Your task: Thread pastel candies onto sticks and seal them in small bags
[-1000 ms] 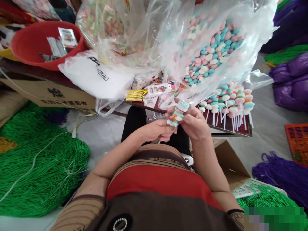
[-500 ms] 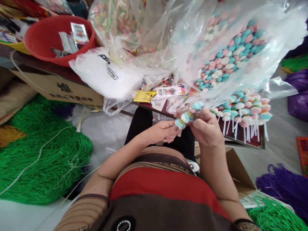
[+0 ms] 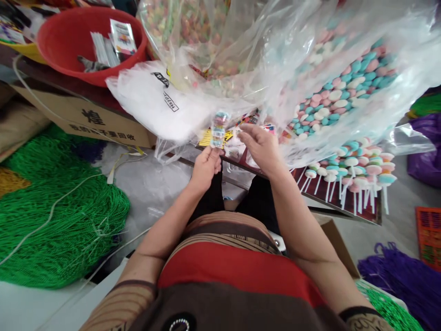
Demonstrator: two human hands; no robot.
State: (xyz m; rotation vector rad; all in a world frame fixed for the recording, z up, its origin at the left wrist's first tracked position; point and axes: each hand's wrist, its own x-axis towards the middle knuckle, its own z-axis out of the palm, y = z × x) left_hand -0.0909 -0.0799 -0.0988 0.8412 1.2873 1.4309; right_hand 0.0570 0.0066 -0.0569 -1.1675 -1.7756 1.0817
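A: What is being held?

B: A candy skewer [image 3: 219,129]; a short stack of small round sweets in pale blue, pink, white and green, one above another, standing nearly upright; it looks glossy, perhaps wrapped in clear film, though blur keeps me from being sure.

A: Where does it sit?

B: Above the person's lap, in front of the table edge [image 3: 268,177], just before a bundle of yellow twist ties [image 3: 206,137] lying on the table.

A: And the hands?

B: The left hand [image 3: 205,166] is closed around the lower end of the skewer, fingers pinched on it; the right hand [image 3: 262,146] is just beside it, apart from the left, its fingers loosely spread with the tips reaching toward the skewer; whether they touch it I cannot tell.

A: What lies around?

B: Behind the hands, a white plastic packet [image 3: 161,105] with black lettering; above and to the right, a large clear bag [image 3: 344,92] full of loose sweets in the same pastel colours; below that, a row of finished lollipops [image 3: 354,170] on white sticks at the table's right end.

A: Further out?

B: A red basin [image 3: 62,50] holding small packets at upper left; a cardboard box [image 3: 86,122] beneath it; heaps of green beads [image 3: 51,220] on the floor at left; purple beads [image 3: 403,276] at lower right.
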